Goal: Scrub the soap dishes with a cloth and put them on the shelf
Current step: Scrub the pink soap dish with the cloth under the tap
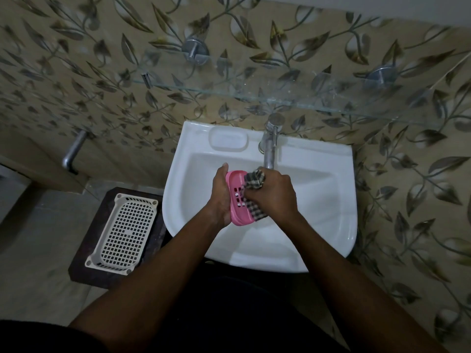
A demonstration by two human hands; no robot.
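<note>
Against left hand, pink soap dish

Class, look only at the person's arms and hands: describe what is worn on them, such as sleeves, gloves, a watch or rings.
Both forearms are bare up to the bottom edge of the picture; no sleeve shows. The left hand and right hand wear no gloves. No watch, bracelet or ring is visible, though the dim light could hide small details.
</note>
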